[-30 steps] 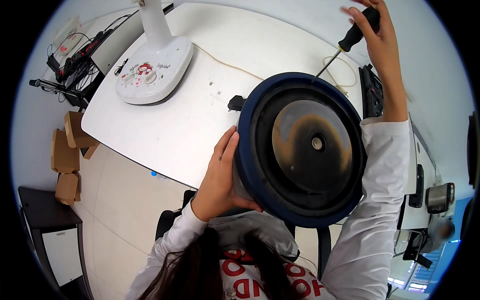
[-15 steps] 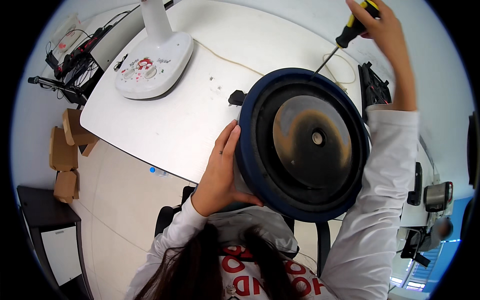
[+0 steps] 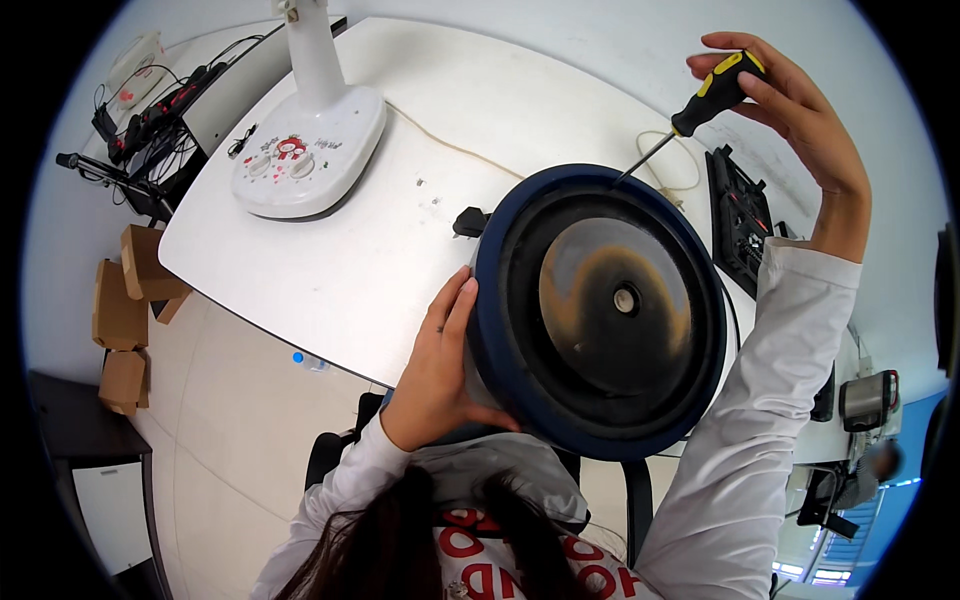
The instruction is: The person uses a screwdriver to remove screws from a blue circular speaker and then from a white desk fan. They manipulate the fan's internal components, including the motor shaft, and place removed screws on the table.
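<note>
Head view: my right grip point(image 3: 815, 125) is grasping a screwdriver point(image 3: 706, 97) at upper right. My left grip point(image 3: 430, 388) is holding a blue-rimmed round appliance point(image 3: 600, 310) near centre.

Top point(image 3: 485, 565): white, bold red lettering across the front. Left sleeve point(image 3: 345, 480): white, long, plain, lightly creased. Right sleeve point(image 3: 735, 430): matching white, loose cut, many soft folds, plain cuff. Grey cloth point(image 3: 500, 468): smooth, at the waist. Hair point(image 3: 395, 550): long, loose, in two falls over the top. Left hand point(image 3: 432, 388): bare, small dark mark on one finger, ring or ink unclear.
</note>
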Available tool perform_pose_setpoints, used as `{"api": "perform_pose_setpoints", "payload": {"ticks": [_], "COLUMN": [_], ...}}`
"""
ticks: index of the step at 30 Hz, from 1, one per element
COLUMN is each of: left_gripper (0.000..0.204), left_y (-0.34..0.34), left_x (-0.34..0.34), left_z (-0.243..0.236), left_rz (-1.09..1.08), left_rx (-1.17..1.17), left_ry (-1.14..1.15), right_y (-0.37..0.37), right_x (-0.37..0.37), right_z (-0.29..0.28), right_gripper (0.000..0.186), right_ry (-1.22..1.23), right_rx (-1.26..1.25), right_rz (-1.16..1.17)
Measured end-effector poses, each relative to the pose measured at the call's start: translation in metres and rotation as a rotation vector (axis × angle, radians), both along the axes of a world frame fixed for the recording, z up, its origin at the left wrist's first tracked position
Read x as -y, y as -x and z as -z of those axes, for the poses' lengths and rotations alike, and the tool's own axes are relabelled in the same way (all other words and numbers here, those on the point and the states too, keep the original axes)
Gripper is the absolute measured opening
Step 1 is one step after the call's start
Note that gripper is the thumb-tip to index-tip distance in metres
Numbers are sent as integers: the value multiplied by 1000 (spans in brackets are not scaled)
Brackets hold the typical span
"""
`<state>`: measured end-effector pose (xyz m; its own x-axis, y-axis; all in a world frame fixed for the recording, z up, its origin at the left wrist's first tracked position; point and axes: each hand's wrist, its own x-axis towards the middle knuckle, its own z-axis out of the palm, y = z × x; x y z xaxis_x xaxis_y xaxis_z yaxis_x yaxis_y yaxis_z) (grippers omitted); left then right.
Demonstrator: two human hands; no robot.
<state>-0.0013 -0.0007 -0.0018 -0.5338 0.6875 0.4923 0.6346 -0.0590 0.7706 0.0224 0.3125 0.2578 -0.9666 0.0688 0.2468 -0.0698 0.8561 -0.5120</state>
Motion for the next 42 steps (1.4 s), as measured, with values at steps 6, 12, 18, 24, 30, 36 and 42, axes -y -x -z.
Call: {"api": "perform_pose_setpoints", "payload": {"ticks": [6, 12, 18, 24, 30, 36, 42], "left_gripper": [139, 139, 139, 139, 138, 137, 138], "left_y": [0, 0, -1, -1, 1, 0, -1], "left_x": [1, -1, 0, 1, -1, 0, 2], "left_z": [-1, -3, -2, 1, -2, -3, -1], "left_rz": [-18, -17, 0, -7, 3, -6, -22], "left_rx": [-28, -29, -9, -6, -16, -26, -13], "left_ry": [18, 31, 18, -3, 7, 14, 36], "right_y": [26, 45, 35, 17, 47, 44, 25], "right_x": [-12, -6, -10, -13, -30, -8, -13], "right_z": [9, 34, 23, 7, 35, 40, 22], "right_gripper": [37, 36, 33, 40, 49, 20, 31], "right_ry": [-262, -467, -24, -72, -237, -175, 57], "right_rx": [-65, -353, -162, -30, -300, -385, -86], "right_rz": [470, 360, -41, -68, 558, 104, -159]}}
